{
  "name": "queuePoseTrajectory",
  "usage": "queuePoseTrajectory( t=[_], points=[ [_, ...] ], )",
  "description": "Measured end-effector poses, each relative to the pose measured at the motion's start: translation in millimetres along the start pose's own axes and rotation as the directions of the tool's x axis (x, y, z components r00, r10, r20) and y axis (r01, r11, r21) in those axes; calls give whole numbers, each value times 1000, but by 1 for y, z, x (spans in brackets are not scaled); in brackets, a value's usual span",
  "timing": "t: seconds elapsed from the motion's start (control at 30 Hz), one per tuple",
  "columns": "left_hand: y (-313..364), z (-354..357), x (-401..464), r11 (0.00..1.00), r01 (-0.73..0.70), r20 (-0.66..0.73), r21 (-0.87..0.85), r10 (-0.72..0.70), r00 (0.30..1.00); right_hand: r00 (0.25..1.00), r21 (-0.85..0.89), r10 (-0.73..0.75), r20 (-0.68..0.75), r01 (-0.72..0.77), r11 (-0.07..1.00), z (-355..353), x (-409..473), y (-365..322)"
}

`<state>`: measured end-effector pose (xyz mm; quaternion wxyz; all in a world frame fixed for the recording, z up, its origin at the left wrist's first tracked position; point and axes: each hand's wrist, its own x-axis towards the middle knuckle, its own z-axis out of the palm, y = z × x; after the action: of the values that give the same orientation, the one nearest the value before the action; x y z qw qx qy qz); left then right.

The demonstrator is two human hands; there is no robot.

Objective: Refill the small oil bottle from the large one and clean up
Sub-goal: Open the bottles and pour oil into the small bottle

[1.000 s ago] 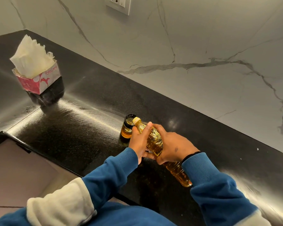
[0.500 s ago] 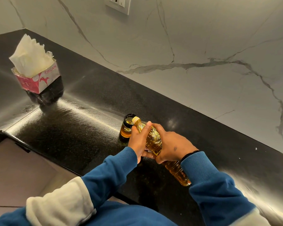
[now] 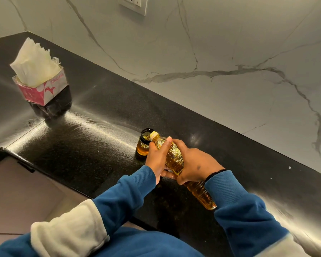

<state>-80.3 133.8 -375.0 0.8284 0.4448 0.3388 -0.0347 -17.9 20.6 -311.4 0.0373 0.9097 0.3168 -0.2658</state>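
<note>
1. On the black counter [image 3: 93,138], near its front edge, a small bottle [image 3: 144,143] is stood upright with its dark mouth uncapped; amber oil is seen in its lower part.
2. A large bottle [image 3: 176,160] of golden oil is held tilted steeply, its yellow neck lowered to the small bottle's rim and its base raised toward the person.
3. The large bottle is gripped by the left hand [image 3: 157,158] near the shoulder: the fingers are curled round the near side and the thumb is laid over the top, just behind the neck.
4. The bottle's middle is clasped by the right hand [image 3: 195,162] from the far side, with the fingers wrapped over the body and the knuckles turned upward.
5. The two hands are set close together on the bottle, nearly touching beneath it; neither is spread.
6. Whether oil is passing from the neck into the small bottle cannot be told.
7. Blue sleeves [image 3: 239,206] with pale upper bands are worn on both arms.
8. Well apart to the left, a pink and white tissue box [image 3: 43,89] is stood on the counter, with white tissues pulled up from its top.
9. Behind the counter, a white veined marble wall [image 3: 230,52] is seen, with a socket [image 3: 133,3] at its upper edge.
</note>
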Motion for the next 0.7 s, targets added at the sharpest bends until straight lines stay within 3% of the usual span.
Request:
queuePoseTrajectory(
  t=[0.7],
  points=[
    [2, 0, -2, 1000, 5, 0, 12, -5, 1000, 1000, 8, -2, -4, 2, 1000, 0, 0, 0]
  ],
)
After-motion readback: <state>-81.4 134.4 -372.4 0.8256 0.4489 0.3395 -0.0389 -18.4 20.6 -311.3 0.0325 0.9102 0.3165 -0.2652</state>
